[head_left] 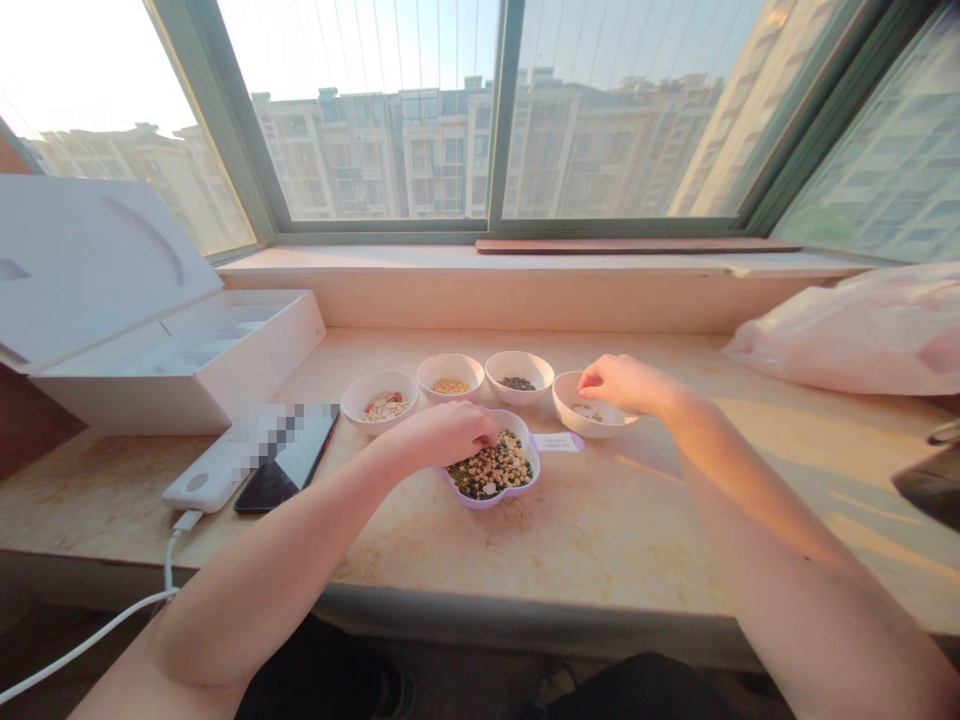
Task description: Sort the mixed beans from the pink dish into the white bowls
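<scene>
A purple-rimmed bowl (525, 487) of mixed beans sits at the centre of the stone sill. My left hand (441, 433) rests on its left edge, fingers curled into the beans in a pinch. Behind it stand several small white bowls: one with pale and red pieces (360, 396), one with yellow grains (433, 372), one with dark beans (541, 372), and a right one (564, 400) with a few beans. My right hand (621, 384) hovers over that right bowl, fingertips pinched together; what they hold is too small to make out.
An open white box (247, 350) stands at the left. A white power bank with cable (206, 480) and a dark phone (279, 478) lie before it. A pink plastic bag (847, 330) lies at the right. A small label (556, 442) lies beside the purple bowl.
</scene>
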{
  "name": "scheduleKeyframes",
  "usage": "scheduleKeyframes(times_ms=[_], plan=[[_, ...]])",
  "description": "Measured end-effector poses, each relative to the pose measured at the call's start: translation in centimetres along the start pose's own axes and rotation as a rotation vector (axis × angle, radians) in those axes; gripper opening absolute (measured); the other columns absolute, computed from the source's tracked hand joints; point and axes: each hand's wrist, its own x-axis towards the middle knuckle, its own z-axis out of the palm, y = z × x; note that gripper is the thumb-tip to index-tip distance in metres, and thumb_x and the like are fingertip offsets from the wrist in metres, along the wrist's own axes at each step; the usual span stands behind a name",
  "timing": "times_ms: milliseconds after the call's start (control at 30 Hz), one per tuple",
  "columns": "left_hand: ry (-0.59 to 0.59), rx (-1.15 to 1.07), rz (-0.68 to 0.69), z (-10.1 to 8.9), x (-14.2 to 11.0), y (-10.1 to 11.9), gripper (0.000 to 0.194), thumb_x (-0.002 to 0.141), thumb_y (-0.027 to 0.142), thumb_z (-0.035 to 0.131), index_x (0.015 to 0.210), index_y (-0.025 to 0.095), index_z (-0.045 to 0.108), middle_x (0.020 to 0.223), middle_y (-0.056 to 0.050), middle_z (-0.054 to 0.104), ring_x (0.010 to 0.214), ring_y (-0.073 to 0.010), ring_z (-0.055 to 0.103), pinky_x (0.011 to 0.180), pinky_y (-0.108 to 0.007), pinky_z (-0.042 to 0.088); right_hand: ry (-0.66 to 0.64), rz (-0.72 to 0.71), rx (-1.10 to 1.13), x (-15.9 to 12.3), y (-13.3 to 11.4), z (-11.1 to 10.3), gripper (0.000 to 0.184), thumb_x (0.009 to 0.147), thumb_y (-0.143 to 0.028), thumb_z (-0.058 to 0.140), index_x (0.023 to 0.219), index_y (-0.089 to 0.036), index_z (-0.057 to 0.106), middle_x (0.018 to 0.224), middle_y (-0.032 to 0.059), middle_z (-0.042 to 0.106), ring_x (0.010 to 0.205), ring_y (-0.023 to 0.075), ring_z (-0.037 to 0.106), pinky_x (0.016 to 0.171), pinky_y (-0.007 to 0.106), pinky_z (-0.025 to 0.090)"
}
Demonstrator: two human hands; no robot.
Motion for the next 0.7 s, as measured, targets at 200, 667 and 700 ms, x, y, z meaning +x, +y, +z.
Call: scheduleKeyframes(times_ms=[200, 667, 700], plan=[[0.046, 0.021, 0.006, 0.2, -0.1, 0.3, 0.029, 0.091, 0.011, 0.048, 0.081, 0.021, 0.074, 0.093, -0.002, 0.073, 0.086, -0.0162, 0.065, 0.074, -0.027, 0.043, 0.001, -0.012, 0.003, 0.3, 0.2, 0.4, 0.02, 0.086, -0.023, 0.064, 0.095, -0.018, 0.081, 0.099, 0.0081, 0.079, 0.088, 0.0212, 0.071, 0.063, 0.027, 0.044], [0.535, 0.084, -0.235, -1.3, -0.9, -2.6, 0.023, 0.098, 0.025, 0.054, 0.083, 0.018, 0.07, 0.092, -0.005, 0.073, 0.079, -0.0165, 0.064, 0.07, -0.027, 0.044, -0.033, -0.048, -0.02, 0.7, 0.9, 0.7, 0.028, 0.085, -0.018, 0.061, 0.099, -0.023, 0.084, 0.107, 0.0078, 0.08, 0.092, 0.0234, 0.073, 0.068, 0.028, 0.049], [0.536, 0.095, -0.257, -1.3, -0.9, -2.8, 0.022, 0.098, 0.024, 0.054, 0.084, 0.018, 0.07, 0.092, -0.005, 0.073, 0.079, -0.0169, 0.064, 0.07, -0.027, 0.044, -0.019, -0.052, -0.016, 0.6, 0.8, 0.7, 0.029, 0.085, -0.019, 0.06, 0.101, -0.024, 0.084, 0.107, 0.0077, 0.08, 0.092, 0.0234, 0.073, 0.069, 0.028, 0.049]])
